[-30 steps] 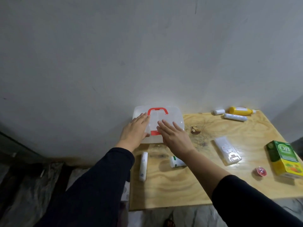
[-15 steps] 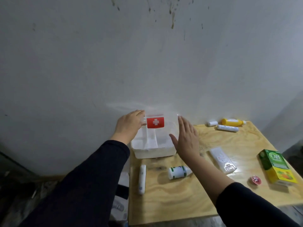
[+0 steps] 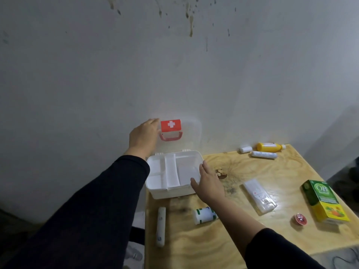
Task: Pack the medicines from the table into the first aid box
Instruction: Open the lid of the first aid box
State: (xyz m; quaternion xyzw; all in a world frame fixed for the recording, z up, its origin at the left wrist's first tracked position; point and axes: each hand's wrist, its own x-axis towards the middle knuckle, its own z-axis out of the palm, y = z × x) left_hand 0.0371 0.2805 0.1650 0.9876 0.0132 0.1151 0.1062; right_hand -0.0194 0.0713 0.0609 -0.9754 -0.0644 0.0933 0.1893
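Note:
The white first aid box (image 3: 155, 192) stands open at the table's back left corner, its divided tray bare. Its clear lid (image 3: 191, 133), with a red cross label and red handle, leans upright against the wall. My left hand (image 3: 143, 135) rests against the lid's left edge. My right hand (image 3: 208, 183), fingers apart, touches the box's right front corner. On the table lie a white tube (image 3: 161, 226), a white bottle with green bands (image 3: 205, 215), a clear blister pack (image 3: 259, 195), a green and yellow carton (image 3: 324, 200), a yellow bottle (image 3: 269, 147), and two small white tubes (image 3: 264, 154).
A small red round piece (image 3: 300, 219) lies near the carton. A brown knot (image 3: 220, 172) marks the wooden table (image 3: 252, 239). The grey wall stands directly behind the box. The table's left edge runs just left of the white tube.
The lid has swung fully up against the wall under my left hand. My right hand has dropped from the lid to the box's right front corner.

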